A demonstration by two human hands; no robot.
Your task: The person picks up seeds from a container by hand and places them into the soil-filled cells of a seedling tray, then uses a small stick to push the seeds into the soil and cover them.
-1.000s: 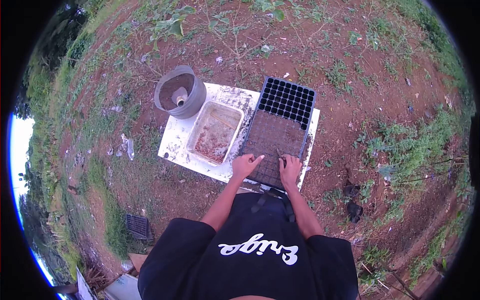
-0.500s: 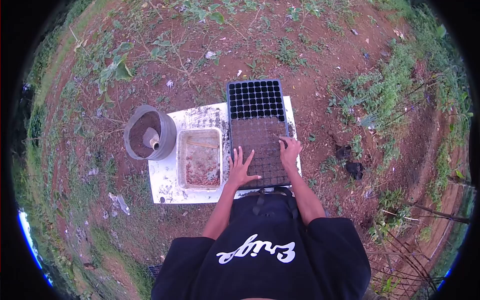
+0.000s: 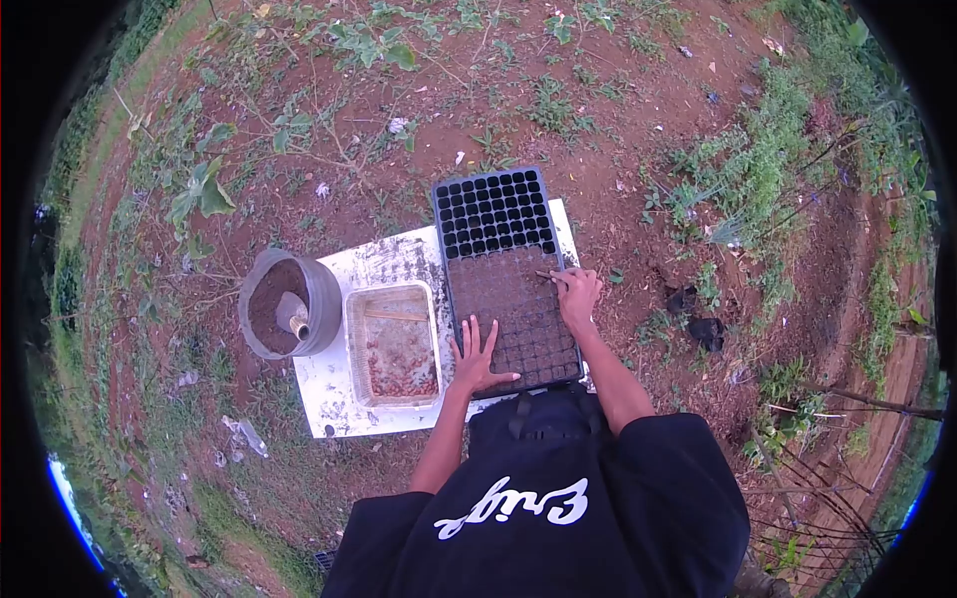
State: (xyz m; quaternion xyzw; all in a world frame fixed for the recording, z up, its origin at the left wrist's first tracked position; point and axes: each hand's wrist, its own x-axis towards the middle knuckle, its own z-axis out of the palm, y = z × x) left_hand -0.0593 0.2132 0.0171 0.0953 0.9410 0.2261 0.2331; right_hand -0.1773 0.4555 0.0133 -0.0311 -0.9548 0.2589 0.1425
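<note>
A black seedling tray (image 3: 490, 211) lies lengthwise on a white board (image 3: 329, 414). Its far cells are empty, and brown soil (image 3: 503, 289) fills the nearer ones. My left hand (image 3: 474, 367) rests spread on the tray's left edge, with nothing in it. At the right edge, my right hand (image 3: 576, 296) pinches a small thin stick (image 3: 546, 274) whose tip points left over the soil. Left of the tray sits a pale plastic basket (image 3: 351, 344) with small reddish bits and a thin stick inside.
A grey bucket (image 3: 327, 307) of soil, with a scoop-like tool (image 3: 292, 311) in it, stands at the board's left edge. Leafy plants and litter are scattered over the red ground. Black objects (image 3: 706, 332) lie to the right.
The camera view has shifted and turned slightly. Against the tray, my right hand and its stick sit slightly farther toward the empty cells; my left hand stays at the left edge.
</note>
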